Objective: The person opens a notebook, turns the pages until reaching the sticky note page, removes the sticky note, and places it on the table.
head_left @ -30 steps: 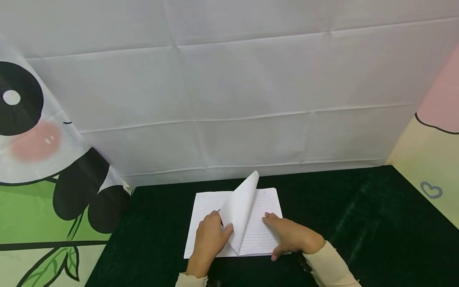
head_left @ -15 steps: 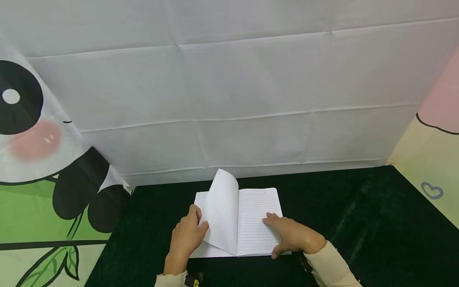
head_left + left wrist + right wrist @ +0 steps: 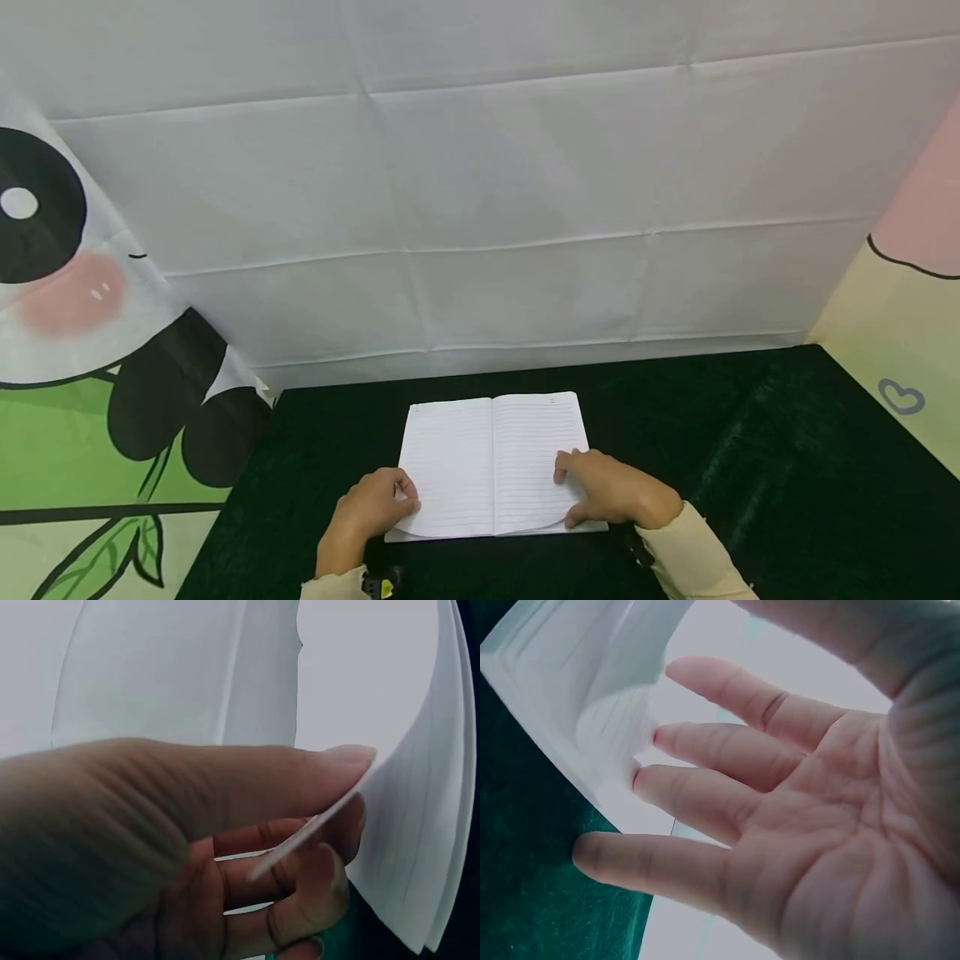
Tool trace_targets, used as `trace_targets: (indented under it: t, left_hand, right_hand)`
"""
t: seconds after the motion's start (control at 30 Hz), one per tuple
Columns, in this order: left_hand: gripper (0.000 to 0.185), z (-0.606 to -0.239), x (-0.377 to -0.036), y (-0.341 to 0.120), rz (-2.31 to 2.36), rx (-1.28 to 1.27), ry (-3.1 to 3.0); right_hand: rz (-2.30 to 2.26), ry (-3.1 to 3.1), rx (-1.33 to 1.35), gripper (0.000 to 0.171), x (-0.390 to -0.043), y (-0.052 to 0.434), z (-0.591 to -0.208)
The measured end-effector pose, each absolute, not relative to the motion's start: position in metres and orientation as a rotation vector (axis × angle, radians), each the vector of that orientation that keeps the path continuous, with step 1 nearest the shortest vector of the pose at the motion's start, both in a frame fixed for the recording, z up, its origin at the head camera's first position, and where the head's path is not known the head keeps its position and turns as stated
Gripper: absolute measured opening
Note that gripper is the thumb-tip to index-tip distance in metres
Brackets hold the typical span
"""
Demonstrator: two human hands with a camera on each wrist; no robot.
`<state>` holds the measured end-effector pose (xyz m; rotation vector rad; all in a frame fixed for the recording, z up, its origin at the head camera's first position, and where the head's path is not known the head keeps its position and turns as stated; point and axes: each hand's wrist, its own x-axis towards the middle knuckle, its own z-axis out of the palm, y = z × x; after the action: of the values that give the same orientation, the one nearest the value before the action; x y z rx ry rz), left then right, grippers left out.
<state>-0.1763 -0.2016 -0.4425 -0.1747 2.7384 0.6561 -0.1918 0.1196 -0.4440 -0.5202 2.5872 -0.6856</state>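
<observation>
— Notebook (image 3: pixel 493 462) open flat on the dark green table (image 3: pixel 750 467), lying just in front of the white backdrop (image 3: pixel 480 208). What do I have on the hands?

— I see my left hand (image 3: pixel 367 512) at the notebook's near left corner. In the left wrist view its thumb (image 3: pixel 300 780) and curled fingers pinch the edge of the left page (image 3: pixel 405 825), which bows upward. My right hand (image 3: pixel 611 492) rests on the notebook's right page, fingers spread and nearly straight, their tips touching the paper's near edge (image 3: pixel 607 742); they grip nothing.

— How should I handle the page?

— My judgement: keep the right hand pressing the right page so the notebook does not slide on the cloth. Let the left pinch stay light, on one leaf only, near the corner, and lay it flat without creasing it.

— Anything beside the notebook?

— Panda print (image 3: pixel 67 275) hangs well to its left.
</observation>
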Motion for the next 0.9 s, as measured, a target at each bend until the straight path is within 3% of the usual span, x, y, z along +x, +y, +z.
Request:
trace_targets:
  t: [0.1, 0.53, 0.9]
  left_hand:
    - [0.011, -0.446, -0.177, -0.206, 0.677, -0.201, 2.722]
    - [0.024, -0.455, -0.180, -0.209, 0.669, -0.286, 2.761]
    - [0.024, -0.450, -0.172, -0.131, 0.667, 0.390, 2.919]
  right_hand:
    - [-0.695, 2.597, -0.552, 0.017, -0.191, 0.120, -0.443]
    - [-0.686, 2.621, -0.641, 0.020, -0.191, 0.123, -0.445]
    - [-0.707, 2.617, -0.715, 0.012, -0.193, 0.124, -0.445]
